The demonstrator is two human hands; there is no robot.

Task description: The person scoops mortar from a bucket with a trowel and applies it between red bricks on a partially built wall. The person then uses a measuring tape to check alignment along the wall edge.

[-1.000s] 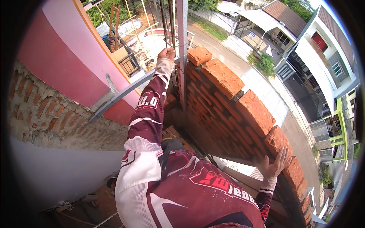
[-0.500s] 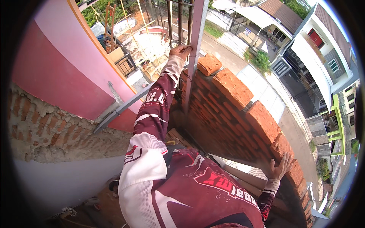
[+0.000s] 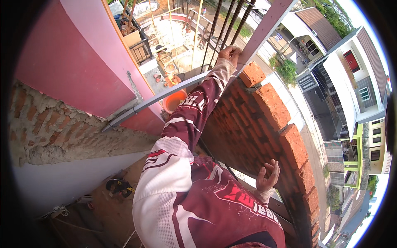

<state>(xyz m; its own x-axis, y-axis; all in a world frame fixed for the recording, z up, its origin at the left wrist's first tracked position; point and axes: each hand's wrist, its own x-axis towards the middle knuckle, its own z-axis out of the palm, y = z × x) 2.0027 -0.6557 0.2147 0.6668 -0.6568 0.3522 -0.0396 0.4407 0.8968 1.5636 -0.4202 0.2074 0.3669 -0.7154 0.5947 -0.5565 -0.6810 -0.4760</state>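
My left hand (image 3: pixel 230 55) is closed at the edge of a pale metal post (image 3: pixel 264 33), its fingers curled against it. That arm stretches up and away from me, above a curved brick wall (image 3: pixel 252 124). My right hand (image 3: pixel 269 175) is held up on the near side of the wall, fingers half bent and apart, with nothing in it. Along the wall's top runs a row of orange bricks (image 3: pixel 271 105). A grey metal bar (image 3: pixel 153 102) slants from the plastered wall at the left toward the post, passing behind my left forearm.
Dark steel rods (image 3: pixel 231 25) stand beside the post. A pink wall (image 3: pixel 78 62) with rough exposed brick below is at the left. Far below are an orange bucket (image 3: pixel 174 100), bamboo poles and a street with houses. On the floor at lower left lies a black-and-yellow item (image 3: pixel 120 188).
My right hand has come off the top bricks and drawn in toward my body. My left hand stays at the post. The view has shifted, and the post appears farther right and more slanted.
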